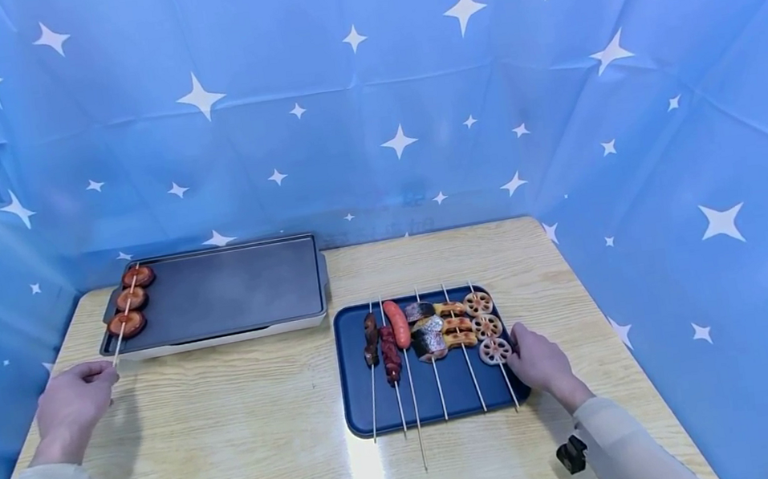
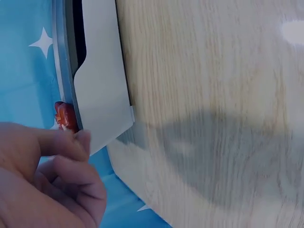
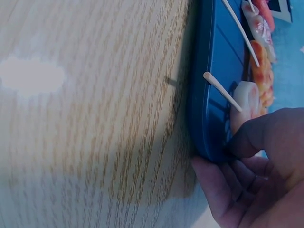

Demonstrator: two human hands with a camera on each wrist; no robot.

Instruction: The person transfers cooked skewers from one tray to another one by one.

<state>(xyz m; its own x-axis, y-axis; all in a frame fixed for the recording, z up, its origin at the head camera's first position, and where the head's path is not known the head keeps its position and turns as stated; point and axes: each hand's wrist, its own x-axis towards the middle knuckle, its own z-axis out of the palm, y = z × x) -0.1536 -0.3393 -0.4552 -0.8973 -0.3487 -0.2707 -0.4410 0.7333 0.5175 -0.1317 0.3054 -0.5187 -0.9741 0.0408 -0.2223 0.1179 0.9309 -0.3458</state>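
Note:
At the left, my left hand (image 1: 76, 403) pinches the stick end of a skewer with three round brown slices, like mushroom caps (image 1: 127, 323). They lie along the left end of a dark flat griddle (image 1: 237, 287) with a light base. In the left wrist view, the thumb and index finger meet near the griddle's corner; the stick is hard to make out. My right hand (image 1: 541, 358) grips the right edge of a blue tray (image 1: 356, 389), thumb inside the rim and fingers outside, as the right wrist view shows. Beside the thumb lies a lotus root skewer (image 1: 487, 327).
On the tray also lie a sausage skewer (image 1: 397, 323), a dark red meat skewer (image 1: 390, 356), a brown skewer (image 1: 370, 338), a fish-like skewer (image 1: 429, 339) and a yellow grilled one (image 1: 457, 324). Several sticks overhang the front rim. Blue star-patterned cloth (image 1: 341, 132) surrounds the wooden table (image 1: 235, 437).

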